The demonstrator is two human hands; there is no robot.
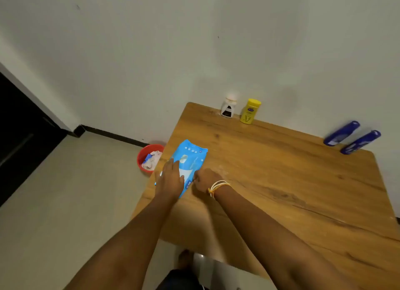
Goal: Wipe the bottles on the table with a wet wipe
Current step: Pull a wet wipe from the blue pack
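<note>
A wooden desk (281,181) fills the frame's right half. At its left edge, mid-frame, lies a blue wet-wipe pack (190,157); the left hand (170,180) presses flat on it, while the right hand (205,180) pinches its lower edge. Four bottles stand along the wall: white (228,106), yellow (250,111), two blue (341,133).

- Wall (151,51): plain pale, dark skirting (112,134) at base.
- Floor (65,203): light tiles.
- Wooden bench (292,192) against wall.
- Dark door (19,133) far left.
- Red bowl (141,154) on floor beside bench.
</note>
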